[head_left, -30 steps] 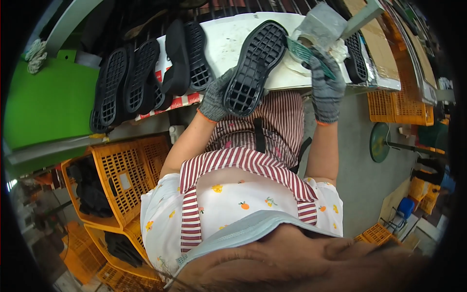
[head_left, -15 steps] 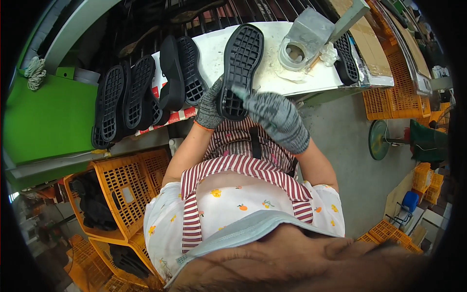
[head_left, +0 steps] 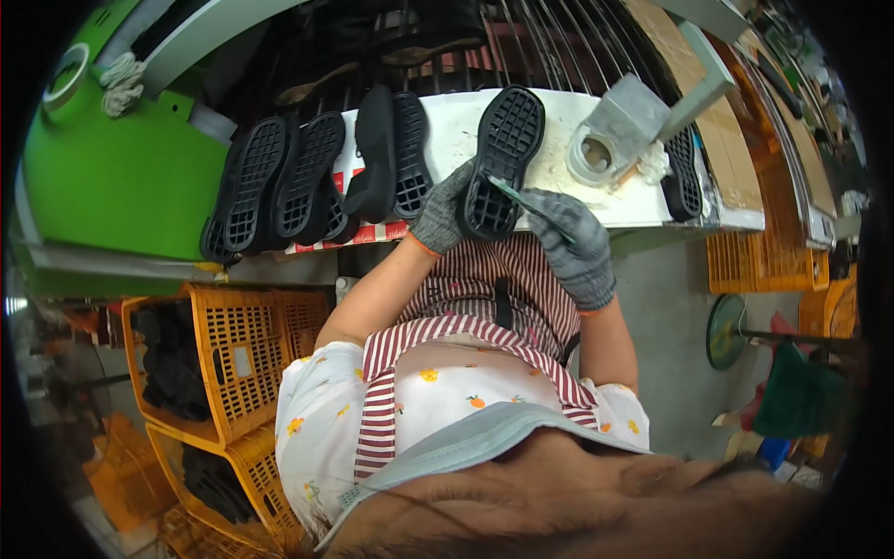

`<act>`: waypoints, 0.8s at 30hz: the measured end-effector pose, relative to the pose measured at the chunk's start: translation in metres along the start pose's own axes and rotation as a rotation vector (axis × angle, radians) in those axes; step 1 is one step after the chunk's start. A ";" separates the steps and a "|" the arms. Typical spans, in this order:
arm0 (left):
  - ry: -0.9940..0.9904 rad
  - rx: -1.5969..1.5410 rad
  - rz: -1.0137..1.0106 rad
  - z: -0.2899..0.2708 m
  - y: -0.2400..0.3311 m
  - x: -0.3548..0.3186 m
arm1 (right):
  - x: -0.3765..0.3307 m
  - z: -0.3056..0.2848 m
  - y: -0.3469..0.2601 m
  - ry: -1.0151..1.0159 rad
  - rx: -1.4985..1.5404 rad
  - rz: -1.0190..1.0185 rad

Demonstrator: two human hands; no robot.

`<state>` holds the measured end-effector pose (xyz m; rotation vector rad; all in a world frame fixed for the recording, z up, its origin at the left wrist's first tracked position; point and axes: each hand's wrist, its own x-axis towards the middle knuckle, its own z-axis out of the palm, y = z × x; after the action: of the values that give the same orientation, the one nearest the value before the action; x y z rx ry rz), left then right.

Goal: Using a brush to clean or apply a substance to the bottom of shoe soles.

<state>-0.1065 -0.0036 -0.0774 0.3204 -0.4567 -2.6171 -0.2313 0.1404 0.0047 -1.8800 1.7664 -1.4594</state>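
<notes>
White worktop (head_left: 452, 121), left hand (head_left: 442, 214) firm on one sole (head_left: 507, 154), right hand (head_left: 575, 253) firm around one green tool (head_left: 506, 189)

The held sole (head_left: 510, 135) is black with a grid pattern; the tool (head_left: 508, 190) is green. The left glove (head_left: 445, 214) and the right glove (head_left: 575, 250) are mottled grey. The apron (head_left: 447, 328) has maroon and white stripes.
</notes>
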 end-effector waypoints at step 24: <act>0.106 1.288 0.761 0.061 0.003 -0.044 | -0.039 -0.024 0.020 0.475 0.166 0.128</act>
<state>-0.0855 0.0304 -0.0140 0.5191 -1.7595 -1.2769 -0.2544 0.1789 -0.0170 -1.3897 1.8332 -2.0529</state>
